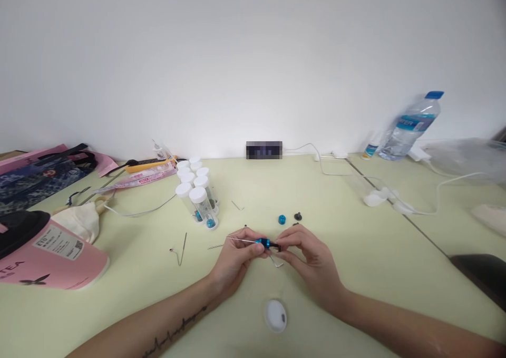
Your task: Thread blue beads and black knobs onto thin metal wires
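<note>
Near the middle of the table, my left hand [242,251] is closed on a small blue-and-black cylindrical part [263,242]. A thin metal rod [242,240] points left from it, across the fingers. Thumb and fingertips of my right hand [306,252] pinch the dark end [275,246] of the same part. Just below the fingers shows a bent metal wire or key [277,263]; whether it touches the part I cannot tell. Beyond my right hand lie a blue knurled piece [282,219] and a black flanged piece [298,216].
Several clear tubes with white caps [197,194] stand back left. Bent metal rods [182,252] lie left of my hands, a pink cup [67,255] further left. A white round cap [275,316] sits in front. A water bottle [413,123] leans on the wall; white cables [437,194] cross the right.
</note>
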Available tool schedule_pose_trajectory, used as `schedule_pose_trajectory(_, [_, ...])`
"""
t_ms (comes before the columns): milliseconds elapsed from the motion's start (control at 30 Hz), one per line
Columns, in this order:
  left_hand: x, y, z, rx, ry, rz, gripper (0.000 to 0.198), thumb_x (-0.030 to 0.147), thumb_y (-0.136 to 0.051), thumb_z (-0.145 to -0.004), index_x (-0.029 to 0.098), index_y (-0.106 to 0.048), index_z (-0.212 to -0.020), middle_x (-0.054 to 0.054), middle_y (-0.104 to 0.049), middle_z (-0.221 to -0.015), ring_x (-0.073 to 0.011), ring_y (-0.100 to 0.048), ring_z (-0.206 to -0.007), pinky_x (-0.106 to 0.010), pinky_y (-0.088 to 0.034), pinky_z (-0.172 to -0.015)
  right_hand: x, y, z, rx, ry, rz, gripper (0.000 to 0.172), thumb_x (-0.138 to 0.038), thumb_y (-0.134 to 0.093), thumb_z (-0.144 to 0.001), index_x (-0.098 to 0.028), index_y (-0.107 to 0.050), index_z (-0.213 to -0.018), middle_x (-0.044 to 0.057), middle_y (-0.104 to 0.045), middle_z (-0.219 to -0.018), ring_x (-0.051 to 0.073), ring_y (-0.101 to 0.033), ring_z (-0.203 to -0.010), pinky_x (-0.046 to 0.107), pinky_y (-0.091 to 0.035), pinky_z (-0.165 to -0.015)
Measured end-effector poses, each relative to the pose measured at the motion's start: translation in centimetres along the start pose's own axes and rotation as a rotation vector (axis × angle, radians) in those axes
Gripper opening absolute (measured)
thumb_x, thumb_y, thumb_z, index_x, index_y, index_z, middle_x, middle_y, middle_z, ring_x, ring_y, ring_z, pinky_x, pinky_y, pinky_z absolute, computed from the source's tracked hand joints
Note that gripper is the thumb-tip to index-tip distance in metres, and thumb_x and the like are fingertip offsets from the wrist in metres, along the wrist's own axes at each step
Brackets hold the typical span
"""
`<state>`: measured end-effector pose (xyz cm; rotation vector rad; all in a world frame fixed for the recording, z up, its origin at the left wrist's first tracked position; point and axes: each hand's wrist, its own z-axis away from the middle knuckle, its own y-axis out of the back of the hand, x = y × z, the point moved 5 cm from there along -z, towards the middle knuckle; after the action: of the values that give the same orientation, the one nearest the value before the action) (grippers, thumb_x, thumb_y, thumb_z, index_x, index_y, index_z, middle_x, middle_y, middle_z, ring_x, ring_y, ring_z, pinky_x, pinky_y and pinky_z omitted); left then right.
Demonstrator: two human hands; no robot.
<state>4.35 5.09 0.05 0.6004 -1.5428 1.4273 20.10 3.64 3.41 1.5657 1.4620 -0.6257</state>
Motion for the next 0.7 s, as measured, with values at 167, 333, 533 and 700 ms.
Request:
schedule_pose_trajectory(167, [0.0,0.0,0.1,0.003,0.000,-0.010,0.018,0.020,-0.079,-0.066,0.013,-0.066,-0.076,-0.005,-0.071,-0.076,-0.0126,-0.062,-0.068,-0.025,-0.046,-0.072,0.3,-0.1,0.1,-0.009,-0.048,-0.041,0.005,-0.020,-0.064,-0.085,-0.024,-0.067,-0.087,0.004,-0.062,-0.086,0.020,-0.060,-0.082,0.034,-0.050,-0.072])
schedule_pose_trajectory(333, [0.1,-0.1,0.1,-0.015,-0.008,-0.007,0.016,0.018,-0.078,-0.068,0.014,-0.065,-0.077,-0.004,-0.070,-0.077,-0.0116,-0.061,-0.069,-0.025,-0.045,-0.074,0.7,-0.2,0.0,-0.029,-0.098,-0.074,0.006,-0.020,-0.066,-0.084,-0.024,-0.067,-0.088,0.003,-0.061,-0.084,0.018,-0.060,-0.079,0.033,-0.050,-0.070])
schedule_pose_trajectory(533, [0.1,-0.1,0.2,-0.022,-0.015,-0.018,0.015,0.017,-0.076,-0.070,0.014,-0.064,-0.078,-0.003,-0.069,-0.076,-0.0126,-0.061,-0.071,-0.026,-0.044,-0.074,1.2,-0.3,0.0,-0.030,-0.175,-0.143,0.004,-0.023,-0.067,-0.083,-0.023,-0.067,-0.086,0.000,-0.057,-0.077,0.015,-0.058,-0.070,0.029,-0.051,-0.065])
schedule_pose_trajectory(700, [0.1,-0.1,0.2,-0.021,-0.009,-0.007,0.018,0.018,-0.078,-0.067,0.014,-0.064,-0.077,-0.003,-0.069,-0.077,-0.0135,-0.061,-0.071,-0.026,-0.044,-0.074,1.4,-0.5,0.1,-0.044,-0.263,-0.221,0.009,-0.027,-0.069,-0.080,-0.020,-0.066,-0.084,0.001,-0.060,-0.077,0.016,-0.062,-0.069,0.030,-0.054,-0.064])
